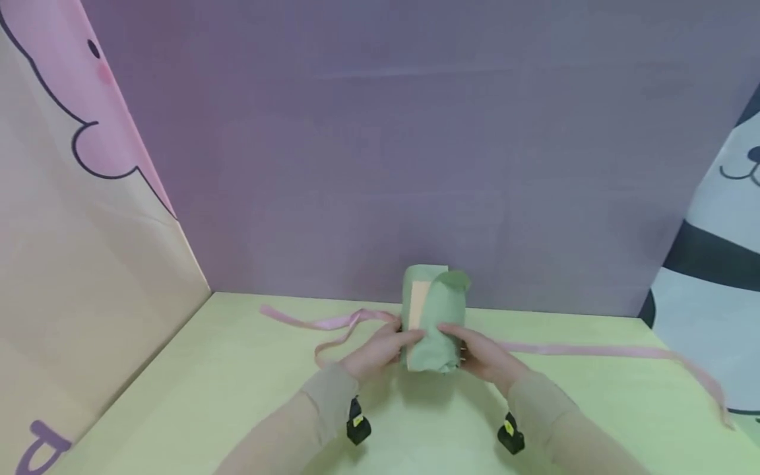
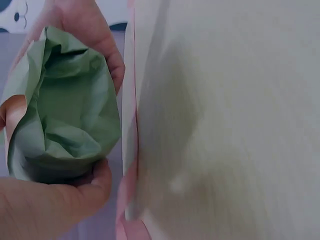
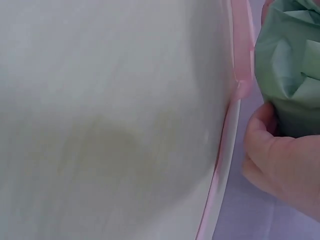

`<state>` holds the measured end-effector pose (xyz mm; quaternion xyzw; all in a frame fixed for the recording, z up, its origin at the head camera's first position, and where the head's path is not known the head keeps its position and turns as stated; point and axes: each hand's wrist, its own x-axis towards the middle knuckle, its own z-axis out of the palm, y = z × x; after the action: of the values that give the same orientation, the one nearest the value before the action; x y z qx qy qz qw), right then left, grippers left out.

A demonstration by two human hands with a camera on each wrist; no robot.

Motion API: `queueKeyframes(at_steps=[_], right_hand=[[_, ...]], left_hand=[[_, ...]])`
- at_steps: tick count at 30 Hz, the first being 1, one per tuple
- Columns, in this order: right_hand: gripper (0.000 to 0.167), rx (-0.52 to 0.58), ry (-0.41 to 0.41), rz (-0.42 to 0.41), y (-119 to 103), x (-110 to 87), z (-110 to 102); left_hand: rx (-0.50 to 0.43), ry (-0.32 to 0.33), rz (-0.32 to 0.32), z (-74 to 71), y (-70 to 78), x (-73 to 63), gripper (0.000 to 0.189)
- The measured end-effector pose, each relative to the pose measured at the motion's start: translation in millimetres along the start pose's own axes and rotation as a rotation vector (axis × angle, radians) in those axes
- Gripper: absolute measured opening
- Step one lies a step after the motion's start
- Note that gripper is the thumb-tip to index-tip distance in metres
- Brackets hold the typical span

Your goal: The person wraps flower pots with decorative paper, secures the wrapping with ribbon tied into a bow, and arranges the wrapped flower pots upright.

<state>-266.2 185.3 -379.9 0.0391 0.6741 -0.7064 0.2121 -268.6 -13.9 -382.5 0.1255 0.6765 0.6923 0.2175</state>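
Both hands hold a roll-shaped package wrapped in green paper (image 1: 445,313) close over the table, near its back edge. My left hand (image 1: 378,348) grips the left side, with its thumb lying across the front. On the opposite side my right hand (image 1: 485,355) grips it, thumb on the front too. A peach-coloured strip (image 1: 418,302) runs down the front beside the overlapping paper edge. At the top right a corner of paper (image 1: 457,280) curls outward. The near end (image 2: 75,100) is crumpled and folded inward, as the left wrist view shows. What is inside stays hidden.
A pink ribbon (image 1: 332,323) lies on the pale yellow table (image 1: 249,396), looped at left and stretching past the package to the right side. Behind stands a purple backdrop (image 1: 356,165); printed cartoon panels flank both sides. Small black devices (image 1: 358,425) hang at the wrists.
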Motion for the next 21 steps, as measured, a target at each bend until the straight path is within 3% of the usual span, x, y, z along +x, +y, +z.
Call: queueKeyframes(at_steps=[6, 9, 15, 21], right_hand=[[0.071, -0.006, 0.023, -0.011, 2, 20.8, 5], [0.073, -0.010, 0.026, 0.007, 3, 28.9, 6], [0.079, -0.017, -0.010, 0.047, 6, 41.1, 5], [0.078, -0.055, -0.060, 0.037, 6, 50.5, 0]], left_hand=[[0.037, 0.018, -0.026, -15.4, -6.0, 14.0, 0.053], [0.003, 0.025, -0.030, -20.2, -9.6, 19.9, 0.047], [0.025, 0.053, -0.057, -26.3, -14.6, 26.7, 0.045], [0.077, 0.013, -0.060, -31.2, -13.9, 28.6, 0.038]])
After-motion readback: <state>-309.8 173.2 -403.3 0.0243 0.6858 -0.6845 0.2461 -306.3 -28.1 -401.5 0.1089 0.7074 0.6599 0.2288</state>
